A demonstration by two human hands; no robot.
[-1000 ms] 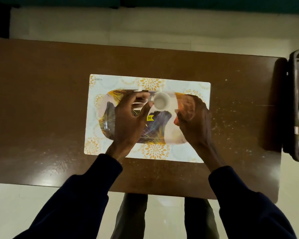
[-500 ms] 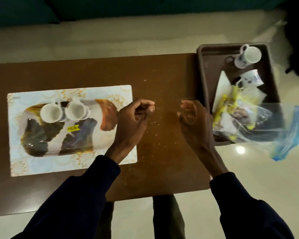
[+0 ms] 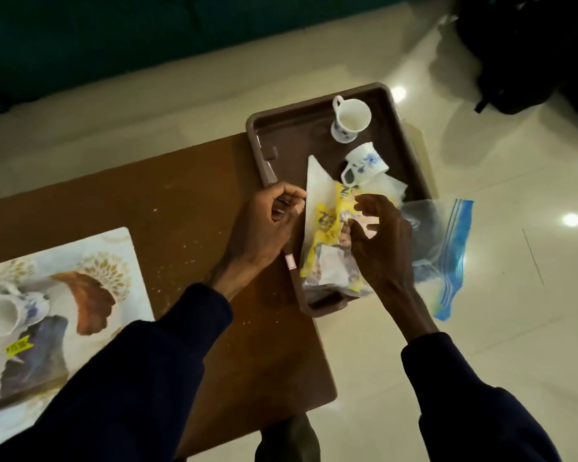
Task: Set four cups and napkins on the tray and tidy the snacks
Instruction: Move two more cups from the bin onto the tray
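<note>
A brown tray (image 3: 281, 128) hangs over the table's right end. It holds an upright white cup (image 3: 351, 120), a blue-flowered cup (image 3: 366, 165) lying tilted, white napkins (image 3: 317, 181) and yellow snack packets (image 3: 326, 225). My left hand (image 3: 264, 225) is loosely curled with nothing in it, its fingertips at the napkin's left edge. My right hand (image 3: 377, 238) hovers over the snack packets with its fingers apart. At the far left a patterned tray (image 3: 97, 261) carries another white cup (image 3: 4, 315).
A clear zip bag (image 3: 447, 241) with a blue strip sticks out past the brown tray's right side, over the floor. The brown table (image 3: 187, 201) has crumbs between the two trays. A dark bag (image 3: 531, 55) sits on the floor at top right.
Both hands left the cups on the patterned tray and moved right to the brown tray. The view swung right with them. The right hand now sits over the snack packets.
</note>
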